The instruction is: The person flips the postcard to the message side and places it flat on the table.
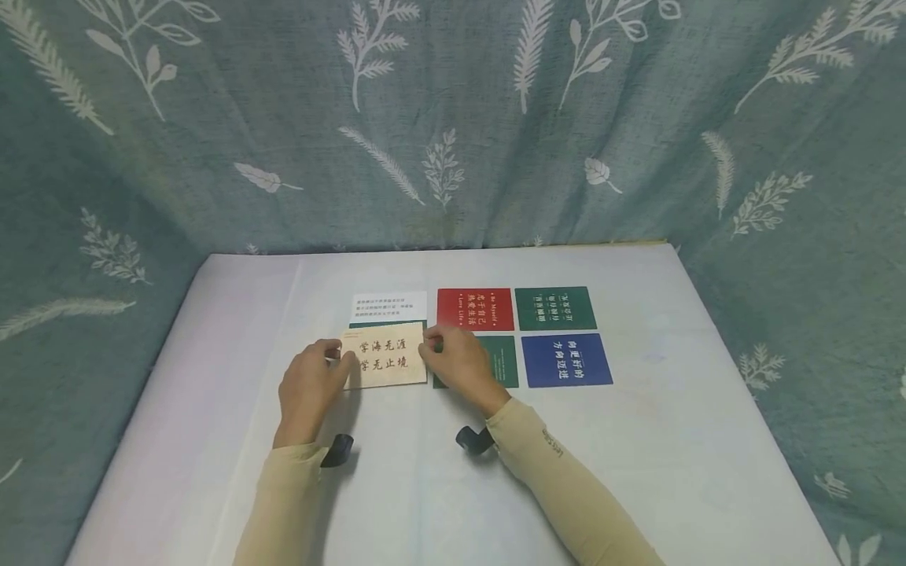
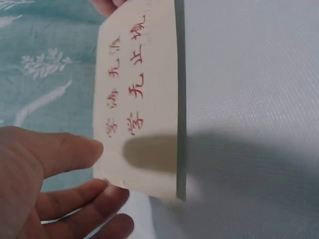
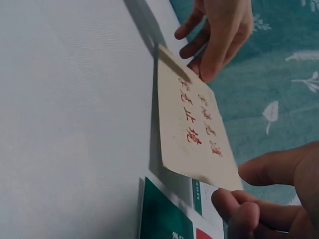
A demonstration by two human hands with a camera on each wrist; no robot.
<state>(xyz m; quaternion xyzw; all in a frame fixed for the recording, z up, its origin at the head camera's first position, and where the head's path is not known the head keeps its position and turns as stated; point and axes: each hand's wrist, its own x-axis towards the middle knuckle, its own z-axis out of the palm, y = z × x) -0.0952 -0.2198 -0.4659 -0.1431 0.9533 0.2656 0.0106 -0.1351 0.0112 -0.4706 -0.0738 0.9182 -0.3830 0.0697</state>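
Both hands hold the cream card [image 1: 385, 373], the left hand [image 1: 314, 381] at its left edge and the right hand [image 1: 463, 365] at its right edge. On each side the fingers close narrowly on the rim, with the thumb over the printed face and other fingers below or beyond the edge. The card is slightly raised off the surface [image 1: 396, 472], with a shadow alongside its near edge in both wrist views; how high, I cannot tell. In the head view, it sits just on the near side of the white card [image 1: 389, 305], meeting or overlapping that card's green band.

The near green card [image 1: 504, 362] lies partly hidden beneath the right hand, with the blue card [image 1: 566, 360] to its right; the red card [image 1: 474, 308] and the far green card [image 1: 555, 308] form the far row.

A light pinch at the very ends should suit this thin card; squeezing inward would probably bow it. Best to keep both ends at one height and the long edges parallel to the neighbours' rows. The right hand needs most care: its lower fingers could drag the near green card askew.
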